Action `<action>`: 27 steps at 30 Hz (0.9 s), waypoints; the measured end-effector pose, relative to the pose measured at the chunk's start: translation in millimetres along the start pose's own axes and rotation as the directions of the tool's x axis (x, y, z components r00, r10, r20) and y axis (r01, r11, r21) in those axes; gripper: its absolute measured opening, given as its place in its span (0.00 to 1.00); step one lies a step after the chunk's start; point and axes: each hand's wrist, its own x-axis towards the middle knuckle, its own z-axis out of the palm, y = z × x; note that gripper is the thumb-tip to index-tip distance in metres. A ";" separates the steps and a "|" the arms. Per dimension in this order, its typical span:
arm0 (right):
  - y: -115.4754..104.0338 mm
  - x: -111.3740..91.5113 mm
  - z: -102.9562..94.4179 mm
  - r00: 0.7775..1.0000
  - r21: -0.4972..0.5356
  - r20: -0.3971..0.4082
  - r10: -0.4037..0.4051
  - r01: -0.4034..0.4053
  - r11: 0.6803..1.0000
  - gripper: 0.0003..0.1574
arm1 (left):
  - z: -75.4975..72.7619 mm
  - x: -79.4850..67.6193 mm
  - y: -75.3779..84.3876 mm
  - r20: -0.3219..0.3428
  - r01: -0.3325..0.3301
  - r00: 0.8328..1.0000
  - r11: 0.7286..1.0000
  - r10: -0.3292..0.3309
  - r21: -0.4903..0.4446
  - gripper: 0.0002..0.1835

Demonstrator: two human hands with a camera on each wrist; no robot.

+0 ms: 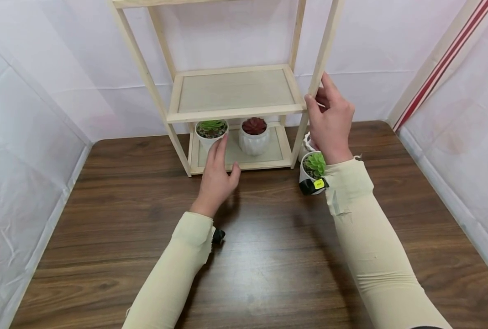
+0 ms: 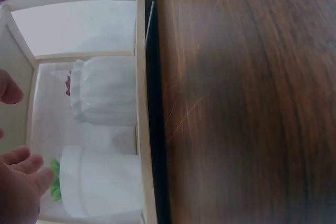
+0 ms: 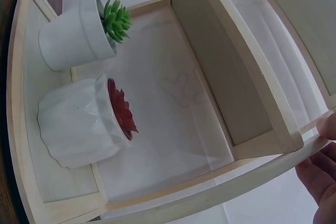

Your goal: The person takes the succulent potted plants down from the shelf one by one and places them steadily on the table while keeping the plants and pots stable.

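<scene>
A wooden shelf rack (image 1: 235, 113) stands at the back of the table. On its bottom shelf, a smooth white pot with a green succulent (image 1: 212, 130) stands left of a ribbed white pot with a red succulent (image 1: 254, 137). My left hand (image 1: 218, 176) reaches toward the green succulent's pot with fingers extended; whether the fingertips touch its rim I cannot tell. With thumb and fingers, my right hand (image 1: 333, 119) grips the rack's right front post (image 3: 220, 187) near the middle shelf (image 1: 235, 91). The left wrist view shows both pots from the side.
Outside the rack's right side, another white pot with a green succulent (image 1: 314, 165) is partly hidden by the right wrist camera. Behind it, a further white pot (image 1: 307, 145) is mostly covered by the right hand. White sheeting (image 1: 75, 82) surrounds the brown wooden table (image 1: 264, 256).
</scene>
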 end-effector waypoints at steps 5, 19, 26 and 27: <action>-0.7 -1.2 -1.5 1.000 -0.005 0.001 0.000 0.000 1.000 0.30 | 5.1 3.2 -0.5 0.060 0.063 0.996 0.998 -0.062 -0.007 0.38; -2.6 -5.0 -3.9 1.000 0.004 0.004 0.013 -0.013 1.000 0.30 | 20.5 16.3 -3.1 0.112 0.134 0.986 0.986 -0.123 -0.098 0.41; -3.9 -7.1 -2.3 1.000 0.043 -0.001 0.014 -0.014 0.999 0.30 | 30.3 19.8 -5.6 0.145 0.193 0.974 0.974 -0.175 -0.120 0.43; -4.4 -7.5 -2.1 1.000 0.046 -0.001 0.015 -0.015 0.999 0.30 | 31.5 20.2 -6.5 0.152 0.204 0.971 0.972 -0.186 -0.118 0.44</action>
